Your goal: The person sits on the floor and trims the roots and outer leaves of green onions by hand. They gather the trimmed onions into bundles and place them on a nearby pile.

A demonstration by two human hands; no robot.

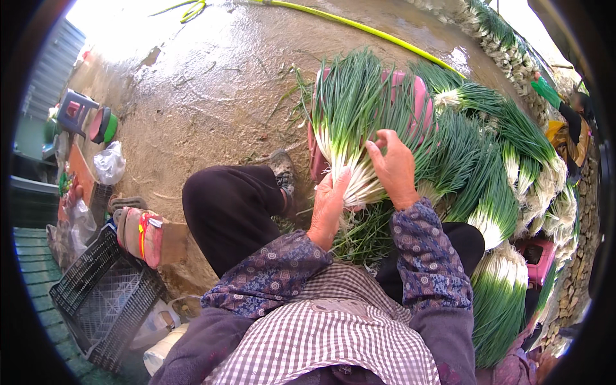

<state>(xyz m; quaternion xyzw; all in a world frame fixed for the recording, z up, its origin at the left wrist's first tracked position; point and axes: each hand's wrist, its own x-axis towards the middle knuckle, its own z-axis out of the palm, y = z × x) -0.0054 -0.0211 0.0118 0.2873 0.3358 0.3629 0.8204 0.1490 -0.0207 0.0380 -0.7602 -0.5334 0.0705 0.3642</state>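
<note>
My left hand [329, 208] is closed around the white stems of a bunch of spring onions [353, 101], whose green tops point away from me over a pink plastic stool [419, 102]. To the right of those stems, my right hand [392, 161] is raised with its fingers curled and thumb near the index finger; whether it pinches a thin leaf cannot be told. White bulbs and roots fan out between the two hands. Loose green leaves [363, 236] lie below them, between my knees.
Spring onion bundles [495, 207] are piled at my right. A yellow-green hose [365, 29] crosses the wet ground. At left are a black plastic crate [108, 293], a pink cushioned seat [140, 237] and a grey stool [75, 111]. A person with a green glove [547, 91] is at far right.
</note>
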